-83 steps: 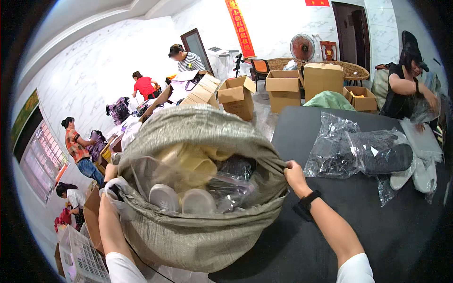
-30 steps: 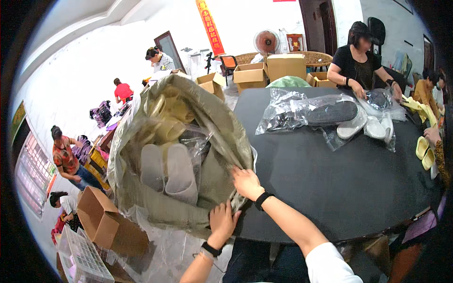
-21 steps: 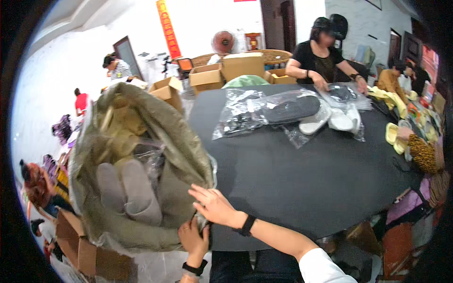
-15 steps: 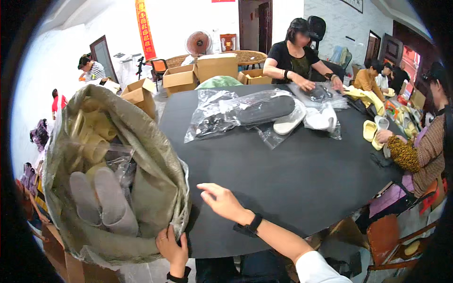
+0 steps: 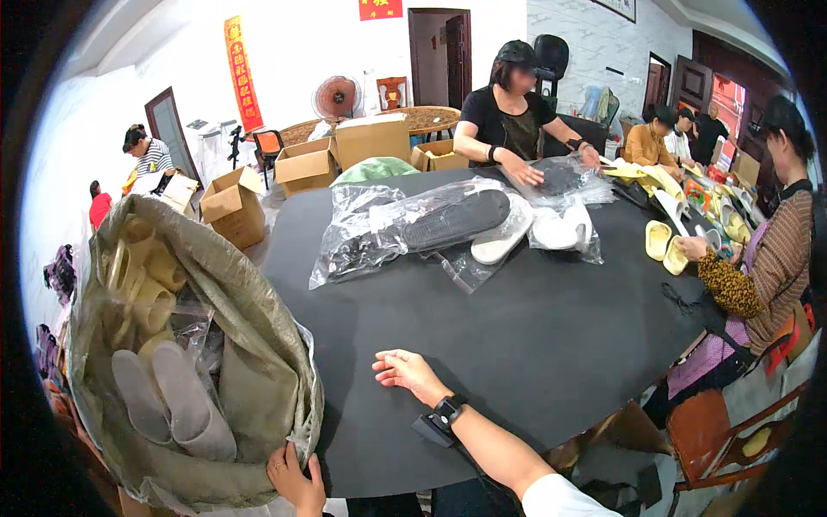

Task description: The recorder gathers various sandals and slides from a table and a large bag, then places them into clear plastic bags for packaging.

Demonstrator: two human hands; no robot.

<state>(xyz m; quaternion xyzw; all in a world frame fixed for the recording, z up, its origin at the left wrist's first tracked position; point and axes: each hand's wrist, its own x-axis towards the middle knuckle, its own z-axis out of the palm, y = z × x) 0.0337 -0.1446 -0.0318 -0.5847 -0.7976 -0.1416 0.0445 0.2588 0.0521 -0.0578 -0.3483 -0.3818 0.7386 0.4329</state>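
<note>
A big grey-green woven sack [image 5: 258,302] stands open at the left edge of the black table [image 5: 534,336]. Inside it lie clear bags of slippers, with a grey pair [image 5: 172,405] uppermost and yellowish ones behind. My left hand [image 5: 297,478] grips the sack's lower rim at the bottom of the view. My right hand [image 5: 409,372], with a dark band on the wrist, rests flat on the bare tabletop just right of the sack, fingers apart and holding nothing.
Clear bags with black and white slippers [image 5: 448,226] lie mid-table. A person in black [image 5: 517,112] handles bags at the far side; another in a brown patterned sleeve [image 5: 758,258] works with yellow slippers [image 5: 663,246] on the right. Cardboard boxes [image 5: 233,202] stand behind.
My right hand let go of the sack's rim and came down onto the table. My left hand kept its hold low on the sack. The view swung right toward the table.
</note>
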